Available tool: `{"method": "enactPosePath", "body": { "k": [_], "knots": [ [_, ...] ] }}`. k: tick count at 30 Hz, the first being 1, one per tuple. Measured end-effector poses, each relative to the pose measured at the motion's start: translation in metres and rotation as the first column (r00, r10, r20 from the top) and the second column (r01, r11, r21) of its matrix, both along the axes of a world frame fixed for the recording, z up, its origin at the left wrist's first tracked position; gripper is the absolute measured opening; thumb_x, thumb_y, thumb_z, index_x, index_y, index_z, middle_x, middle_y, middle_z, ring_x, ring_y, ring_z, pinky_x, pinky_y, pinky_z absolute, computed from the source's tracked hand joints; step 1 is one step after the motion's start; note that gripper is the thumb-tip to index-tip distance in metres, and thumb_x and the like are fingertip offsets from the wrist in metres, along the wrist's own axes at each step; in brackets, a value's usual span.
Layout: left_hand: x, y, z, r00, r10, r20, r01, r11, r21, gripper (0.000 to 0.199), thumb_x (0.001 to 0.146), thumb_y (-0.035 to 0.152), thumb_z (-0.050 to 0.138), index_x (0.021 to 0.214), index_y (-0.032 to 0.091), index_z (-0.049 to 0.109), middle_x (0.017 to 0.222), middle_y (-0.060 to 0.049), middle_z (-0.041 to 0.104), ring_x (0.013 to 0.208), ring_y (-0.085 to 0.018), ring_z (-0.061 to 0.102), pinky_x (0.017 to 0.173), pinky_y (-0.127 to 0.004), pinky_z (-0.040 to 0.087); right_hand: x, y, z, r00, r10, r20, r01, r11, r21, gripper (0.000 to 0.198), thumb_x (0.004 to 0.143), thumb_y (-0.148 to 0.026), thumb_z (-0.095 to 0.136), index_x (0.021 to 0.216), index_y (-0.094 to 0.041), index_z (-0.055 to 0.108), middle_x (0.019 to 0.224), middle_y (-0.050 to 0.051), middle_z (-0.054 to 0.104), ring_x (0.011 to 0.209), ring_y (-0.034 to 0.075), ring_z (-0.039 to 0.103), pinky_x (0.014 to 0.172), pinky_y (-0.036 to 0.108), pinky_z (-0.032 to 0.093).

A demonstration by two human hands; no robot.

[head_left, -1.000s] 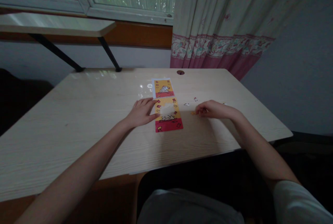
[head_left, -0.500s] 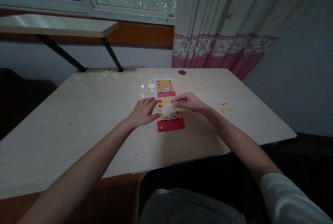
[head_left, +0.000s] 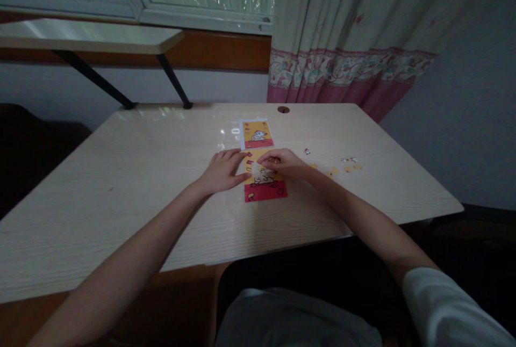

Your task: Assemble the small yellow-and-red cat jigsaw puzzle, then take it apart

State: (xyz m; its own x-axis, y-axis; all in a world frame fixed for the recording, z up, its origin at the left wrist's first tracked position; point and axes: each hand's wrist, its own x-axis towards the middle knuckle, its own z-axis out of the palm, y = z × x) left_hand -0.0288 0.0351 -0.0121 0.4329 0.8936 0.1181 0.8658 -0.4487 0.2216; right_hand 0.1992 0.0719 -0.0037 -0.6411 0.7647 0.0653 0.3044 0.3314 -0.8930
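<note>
Covering part of the mid-frame puzzle [head_left: 266, 192], the right hand [head_left: 284, 163] hides whether its fingertips clamp anything, so I cannot tell; the left hand [head_left: 223, 171], digits apart, touches the puzzle's left edge.

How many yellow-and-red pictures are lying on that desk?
2: the printed sheet lies farther back, the puzzle just nearer the person, its left edge under the left hand and its upper part partly hidden by the right hand. No others show.

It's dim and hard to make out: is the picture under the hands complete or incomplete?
Incomplete: the nearer picture shows a pale gap, partly hidden by the right hand; loose pieces lie to its right.
</note>
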Motion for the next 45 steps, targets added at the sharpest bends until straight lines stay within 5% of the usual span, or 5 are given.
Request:
{"method": "enactPosePath", "body": {
  "k": [11, 28, 36, 45],
  "knots": [
    [-0.002, 0.0, 0.006, 0.996, -0.057, -0.072, 0.051, 0.996, -0.077, 0.087, 0.072, 0.074, 0.04, 0.137, 0.018, 0.032, 0.141, -0.017, 0.034, 0.127, -0.033, 0.032, 0.102, -0.047, 0.025, -0.013, 0.003, -0.003, 0.979, 0.126, 0.157, -0.142, 0.985, 0.096, 0.023, 0.083, -0.03, 0.052, 0.091, -0.013, 0.065, 0.086, 0.004, 0.066, 0.076, 0.013, 0.057, 0.07, 0.025, 0.042],
    [-0.002, -0.001, 0.005, 0.997, -0.049, -0.055, 0.045, 0.996, -0.08, 0.093, 0.066, 0.078, 0.044, 0.136, 0.019, 0.033, 0.142, -0.016, 0.033, 0.128, -0.035, 0.031, 0.102, -0.048, 0.025, -0.022, -0.004, -0.001, 0.938, 0.053, 0.342, -0.212, 0.869, 0.447, 0.016, 0.085, -0.022, 0.053, 0.087, -0.016, 0.067, 0.094, 0.006, 0.068, 0.089, 0.017, 0.058, 0.084, 0.03, 0.037],
    [-0.002, -0.002, 0.006, 0.997, -0.045, -0.068, 0.039, 0.995, -0.087, 0.094, 0.066, 0.078, 0.043, 0.137, 0.018, 0.031, 0.142, -0.017, 0.033, 0.128, -0.035, 0.031, 0.102, -0.048, 0.025, -0.02, -0.004, -0.006, 0.96, 0.003, 0.28, -0.15, 0.849, 0.506, 0.012, 0.081, -0.02, 0.056, 0.086, -0.017, 0.067, 0.088, 0.005, 0.068, 0.085, 0.016, 0.057, 0.082, 0.029, 0.038],
    [-0.001, -0.001, 0.004, 1.0, -0.013, -0.022, 0.011, 0.999, -0.052, 0.078, 0.075, 0.071, 0.038, 0.134, 0.02, 0.037, 0.139, -0.014, 0.038, 0.125, -0.032, 0.035, 0.1, -0.048, 0.028, 0.046, 0.017, 0.035, 0.946, -0.207, 0.248, 0.058, 0.864, 0.501, 0.019, 0.081, -0.026, 0.052, 0.088, -0.016, 0.067, 0.082, 0.005, 0.066, 0.072, 0.014, 0.053, 0.069, 0.025, 0.037]
  ]
}}
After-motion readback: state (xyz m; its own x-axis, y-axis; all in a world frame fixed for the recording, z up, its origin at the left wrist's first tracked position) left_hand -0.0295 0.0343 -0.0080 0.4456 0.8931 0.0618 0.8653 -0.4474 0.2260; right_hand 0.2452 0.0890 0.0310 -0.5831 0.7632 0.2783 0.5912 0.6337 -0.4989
